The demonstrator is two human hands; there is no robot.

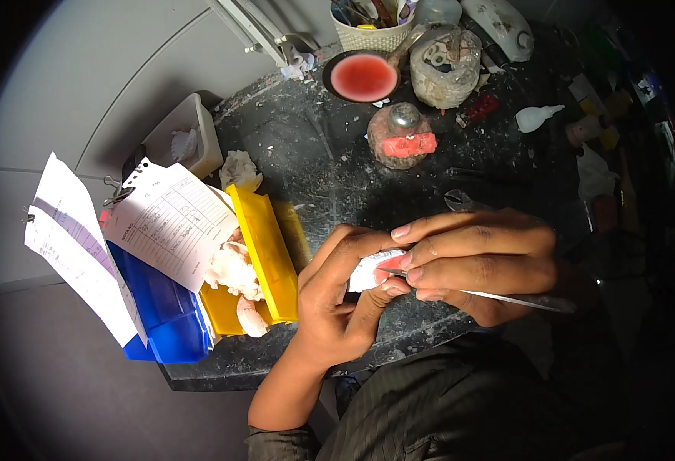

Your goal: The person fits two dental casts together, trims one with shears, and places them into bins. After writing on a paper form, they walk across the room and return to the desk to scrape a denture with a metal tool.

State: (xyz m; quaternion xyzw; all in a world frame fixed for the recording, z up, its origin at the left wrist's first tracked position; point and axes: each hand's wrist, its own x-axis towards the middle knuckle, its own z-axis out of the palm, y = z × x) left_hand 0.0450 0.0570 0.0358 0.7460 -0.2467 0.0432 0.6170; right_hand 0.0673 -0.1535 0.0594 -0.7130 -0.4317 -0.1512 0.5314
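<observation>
My left hand [341, 296] is wrapped round a small white piece [364, 270] with a pink-red patch on its right part. In my right hand [483, 261] is a thin metal tool [514, 300], gripped between the fingers. Its narrow tip lies against the pink-red patch, and its wider end sticks out at the lower right, beyond the palm. Both hands are close together over the front part of the dark worktop [307, 161]. Fingers cover much of the white piece.
A yellow bin [264, 253] with pale casts, a blue bin [161, 307] and papers [176, 219] stand at the left. Behind the hands are a round burner [399, 154] with a red block, a red-filled dish [364, 77], a plastic-lined container [445, 69] and a white bottle [537, 117].
</observation>
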